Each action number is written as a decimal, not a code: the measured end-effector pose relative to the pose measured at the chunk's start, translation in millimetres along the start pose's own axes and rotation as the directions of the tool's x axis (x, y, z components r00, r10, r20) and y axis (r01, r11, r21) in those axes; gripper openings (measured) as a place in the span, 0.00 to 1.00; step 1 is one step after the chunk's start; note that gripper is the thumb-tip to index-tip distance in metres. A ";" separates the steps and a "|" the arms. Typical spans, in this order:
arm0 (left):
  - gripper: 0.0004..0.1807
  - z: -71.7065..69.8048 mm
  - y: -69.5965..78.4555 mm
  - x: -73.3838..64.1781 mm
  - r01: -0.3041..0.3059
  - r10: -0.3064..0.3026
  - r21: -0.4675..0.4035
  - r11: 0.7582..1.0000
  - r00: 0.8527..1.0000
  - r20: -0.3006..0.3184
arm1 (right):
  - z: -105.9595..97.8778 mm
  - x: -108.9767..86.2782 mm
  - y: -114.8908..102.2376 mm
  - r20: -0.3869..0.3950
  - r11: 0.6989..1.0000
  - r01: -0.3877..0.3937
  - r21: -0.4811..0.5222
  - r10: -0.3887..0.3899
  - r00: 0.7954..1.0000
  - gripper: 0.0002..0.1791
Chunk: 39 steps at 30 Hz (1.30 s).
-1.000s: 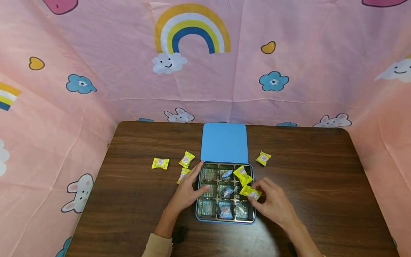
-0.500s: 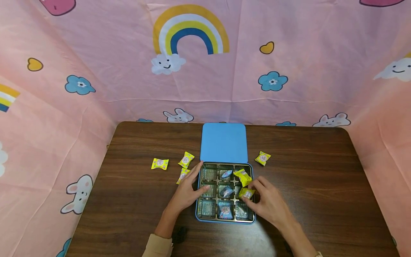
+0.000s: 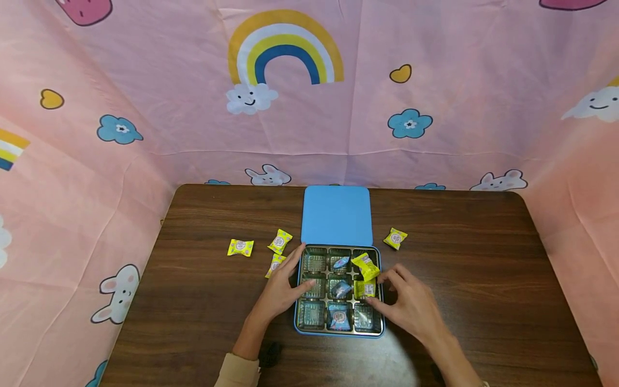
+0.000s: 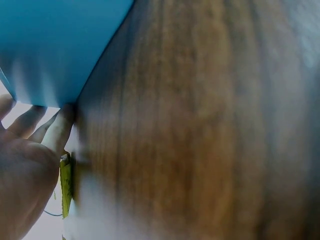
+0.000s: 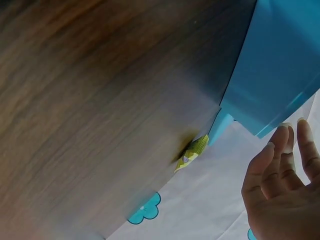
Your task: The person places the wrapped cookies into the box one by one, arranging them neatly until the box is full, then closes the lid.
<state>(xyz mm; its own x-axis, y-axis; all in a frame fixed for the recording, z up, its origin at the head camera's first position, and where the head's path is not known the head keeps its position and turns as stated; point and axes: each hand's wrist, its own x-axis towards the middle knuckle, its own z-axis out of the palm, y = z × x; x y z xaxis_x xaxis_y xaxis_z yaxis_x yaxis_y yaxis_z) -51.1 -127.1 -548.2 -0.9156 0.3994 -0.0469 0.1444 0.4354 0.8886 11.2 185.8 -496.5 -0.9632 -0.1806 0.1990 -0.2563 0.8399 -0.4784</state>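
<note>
A blue tin [image 3: 340, 334] with a sectioned insert lies on the table, its lid [image 3: 337, 215] folded back. Along its left wall rests my left hand [image 3: 282, 293], fingers extended, thumb over the left compartments. My right hand [image 3: 411, 303] hovers at the right rim, thumb and fingertips apart, nothing between them. Just beside those fingertips, a yellow wrapped candy [image 3: 365, 289] sits in the middle-right compartment. Another yellow candy [image 3: 366, 266] lies tilted at the back-right one. Blue-wrapped candies fill the middle column: front [image 3: 339, 317], centre [image 3: 342, 290] and back [image 3: 341, 262].
Left of the tin lie yellow candies: one far out [image 3: 240, 247], one nearer [image 3: 280, 241], and one partly hidden behind my left hand [image 3: 274, 264]. Another candy [image 3: 395, 238] lies right of the lid. Patterned pink cloth [image 3: 193, 107] walls the wooden table [image 3: 483, 269].
My right hand has moved left with a yellow candy, lowered it into the middle-right compartment and let go, then drawn back slightly. The left hand has stayed in place.
</note>
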 end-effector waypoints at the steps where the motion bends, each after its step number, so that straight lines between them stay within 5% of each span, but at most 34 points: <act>1: 0.48 -0.1 0.1 0.1 0.001 -0.001 0.001 1.000 1.000 0.000 | -0.4 0.2 1.1 0.000 1.000 -0.001 0.004 0.001 1.000 0.24; 39: 0.46 0.6 -1.5 0.5 -0.029 0.030 0.012 0.999 0.999 -0.023 | -17.0 24.6 56.2 -0.093 1.000 -0.006 -0.026 0.003 0.996 0.25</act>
<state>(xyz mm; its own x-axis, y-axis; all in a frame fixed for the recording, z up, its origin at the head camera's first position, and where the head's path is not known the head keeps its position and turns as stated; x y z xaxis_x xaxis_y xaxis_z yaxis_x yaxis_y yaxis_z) -51.6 -127.2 -549.8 -0.9194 0.3933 -0.0098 0.1758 0.4329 0.8842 -25.6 237.3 -503.9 -0.9523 -0.1293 0.2765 -0.2486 0.8541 -0.4568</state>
